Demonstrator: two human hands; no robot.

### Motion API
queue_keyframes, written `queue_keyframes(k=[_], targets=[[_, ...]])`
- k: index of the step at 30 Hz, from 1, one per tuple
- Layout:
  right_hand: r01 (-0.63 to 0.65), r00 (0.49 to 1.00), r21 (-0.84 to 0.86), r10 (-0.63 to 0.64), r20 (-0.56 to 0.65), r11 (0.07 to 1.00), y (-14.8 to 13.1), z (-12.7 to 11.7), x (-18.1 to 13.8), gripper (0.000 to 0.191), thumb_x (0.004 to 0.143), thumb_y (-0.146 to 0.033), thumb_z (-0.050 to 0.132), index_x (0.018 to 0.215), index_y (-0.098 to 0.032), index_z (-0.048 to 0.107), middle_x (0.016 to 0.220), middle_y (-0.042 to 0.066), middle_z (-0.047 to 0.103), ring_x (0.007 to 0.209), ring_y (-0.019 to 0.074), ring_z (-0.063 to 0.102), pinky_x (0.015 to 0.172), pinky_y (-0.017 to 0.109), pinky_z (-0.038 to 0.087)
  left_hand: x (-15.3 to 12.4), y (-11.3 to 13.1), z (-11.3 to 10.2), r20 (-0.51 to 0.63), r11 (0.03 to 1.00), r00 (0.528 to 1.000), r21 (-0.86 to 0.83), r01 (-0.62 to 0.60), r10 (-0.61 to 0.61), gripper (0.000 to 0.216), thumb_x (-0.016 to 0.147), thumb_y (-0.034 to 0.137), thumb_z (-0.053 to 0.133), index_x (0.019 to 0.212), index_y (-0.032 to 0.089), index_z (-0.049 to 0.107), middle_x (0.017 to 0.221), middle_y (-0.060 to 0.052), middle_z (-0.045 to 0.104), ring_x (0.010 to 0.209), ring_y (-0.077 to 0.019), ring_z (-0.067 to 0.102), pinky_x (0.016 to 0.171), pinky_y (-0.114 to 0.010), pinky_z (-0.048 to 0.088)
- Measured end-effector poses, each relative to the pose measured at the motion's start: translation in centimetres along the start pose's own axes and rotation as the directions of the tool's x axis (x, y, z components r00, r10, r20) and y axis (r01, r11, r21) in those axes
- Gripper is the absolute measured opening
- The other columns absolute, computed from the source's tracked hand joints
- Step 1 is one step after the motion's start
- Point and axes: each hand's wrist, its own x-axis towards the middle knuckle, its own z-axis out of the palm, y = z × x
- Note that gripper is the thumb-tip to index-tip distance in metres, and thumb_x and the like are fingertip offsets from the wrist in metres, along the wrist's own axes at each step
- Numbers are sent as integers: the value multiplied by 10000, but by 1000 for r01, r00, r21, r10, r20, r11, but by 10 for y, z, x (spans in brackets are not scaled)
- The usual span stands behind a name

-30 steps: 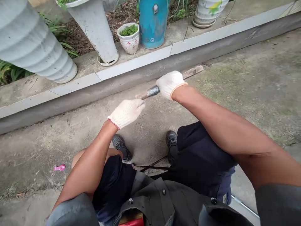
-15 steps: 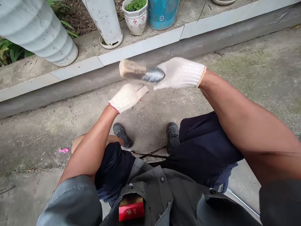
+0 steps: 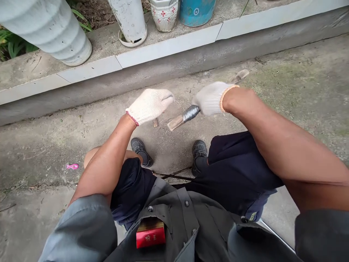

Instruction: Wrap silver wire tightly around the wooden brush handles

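Note:
My right hand (image 3: 211,97), in a white knit glove, is closed around a wooden stick (image 3: 175,123). Silvery wire or thread (image 3: 191,113) is wound thickly about the stick's middle. The stick's far end shows beyond the wrist, and it slants down to the left. My left hand (image 3: 151,105), gloved too, is closed in a pinch just left of it. A faint thin strand (image 3: 178,100) runs from its fingertips towards the right hand. Below the left palm a short wooden end (image 3: 155,123) shows; whether the hand holds it is hidden.
A low tiled ledge (image 3: 174,49) crosses ahead, bearing a ribbed white pot (image 3: 64,34), a tall white pot (image 3: 131,22), a patterned planter (image 3: 165,16) and a blue container (image 3: 196,12). A small pink object (image 3: 72,166) lies on the concrete at left. My shoes (image 3: 200,148) are below the hands.
The wound stick has swung round; its near end now points down to the left and lies lower. My right hand has turned and dropped slightly. The left hand has risen a little.

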Motion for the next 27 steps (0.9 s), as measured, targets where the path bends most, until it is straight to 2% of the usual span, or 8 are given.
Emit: queue_keyframes(k=[3, 7, 10, 13, 18, 20, 23, 27], targets=[[142, 988, 189, -152, 39, 972, 4, 3, -6, 82, 927, -126, 740, 969, -72, 784, 857, 56, 733, 963, 204, 728, 951, 339, 496, 9, -9, -1, -30, 999, 999, 37, -15, 16, 302, 1059, 287, 529, 888, 210, 765, 778, -35, 688, 871, -231, 687, 817, -303, 488], [207, 955, 282, -132, -265, 937, 17, -11, -12, 230, 932, -313, 828, 1059, -126, 787, 899, 38, 749, 892, 192, 705, 891, 312, 509, 14, -13, 4, -18, 999, 1000, 21, 24, -23, 259, 1049, 257, 562, 886, 189, 752, 810, -39, 702, 827, -209, 677, 780, -293, 487], [129, 900, 314, 22, -435, 941, 24, -22, -10, 363, 956, -457, 803, 1143, -146, 785, 963, 86, 772, 917, 223, 720, 856, 307, 503, 11, -7, 11, 13, 998, 998, -44, 54, -54, 286, 1073, 286, 560, 867, 193, 736, 755, -27, 677, 731, -190, 652, 712, -282, 474], [-8, 883, 348, 170, -437, 937, 28, -25, -3, 450, 1013, -510, 687, 1176, -102, 783, 1039, 183, 777, 978, 261, 730, 882, 345, 507, 5, 2, 17, 58, 992, 996, -106, 72, -66, 303, 1089, 331, 565, 866, 204, 728, 735, -12, 658, 665, -174, 635, 659, -268, 448], [-233, 892, 207, 294, -344, 950, 24, -17, 8, 350, 961, -198, 633, 1257, -86, 783, 1071, 222, 760, 1031, 308, 731, 919, 457, 514, -1, 6, 15, 120, 994, 992, -98, 40, -28, 302, 1090, 363, 548, 928, 209, 752, 757, 0, 680, 622, -163, 637, 641, -269, 445], [-230, 937, 106, 250, -243, 967, 20, -13, 8, 310, 911, -131, 661, 1186, -93, 799, 1001, 184, 755, 998, 276, 716, 924, 431, 503, 0, 5, 9, 71, 999, 997, -46, -4, 7, 302, 1076, 340, 541, 928, 201, 765, 760, -9, 693, 684, -184, 661, 684, -281, 470], [-24, 999, 34, 26, -46, 999, 16, -8, 2, 168, 888, -184, 721, 1021, -118, 798, 830, 106, 710, 851, 207, 661, 832, 345, 457, 4, -1, 2, -8, 997, 998, 45, -67, 68, 326, 1067, 311, 516, 924, 196, 786, 769, -28, 714, 808, -222, 692, 788, -313, 511], [320, 947, 146, -319, -32, 936, 19, -7, -7, 213, 901, -347, 752, 962, -142, 747, 760, 28, 657, 704, 138, 536, 694, 300, 366, 11, -11, 3, -2, 994, 996, 60, -87, 87, 350, 1078, 310, 503, 939, 188, 801, 867, -55, 765, 903, -240, 719, 888, -351, 541]])
